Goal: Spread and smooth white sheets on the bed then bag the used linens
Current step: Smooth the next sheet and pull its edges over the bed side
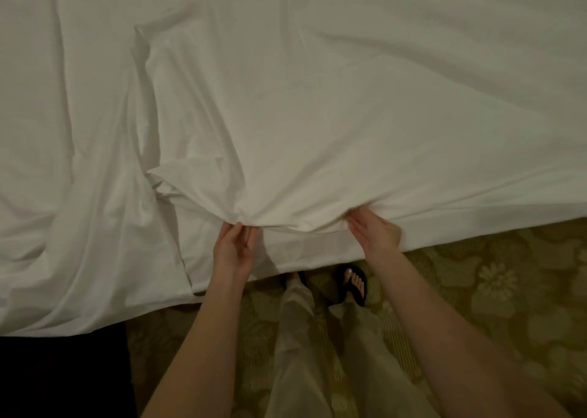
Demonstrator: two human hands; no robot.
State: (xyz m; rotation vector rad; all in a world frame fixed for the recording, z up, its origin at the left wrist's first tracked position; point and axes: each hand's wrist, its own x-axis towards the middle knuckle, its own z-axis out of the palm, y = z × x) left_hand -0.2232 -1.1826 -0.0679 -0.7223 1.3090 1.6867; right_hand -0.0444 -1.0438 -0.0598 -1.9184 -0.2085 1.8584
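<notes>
Gripping the white sheet [317,115] edge over the bed, left hand [233,249] pinching, right hand [374,230] fingers curled under.

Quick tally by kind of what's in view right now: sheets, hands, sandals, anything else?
White sheets: 2, the upper sheet lying over the lower sheet
Hands: 2, left hand and right hand, both gripping the upper sheet's edge
Black sandals: 2
Patterned carpet: 1
Total: 7
</notes>
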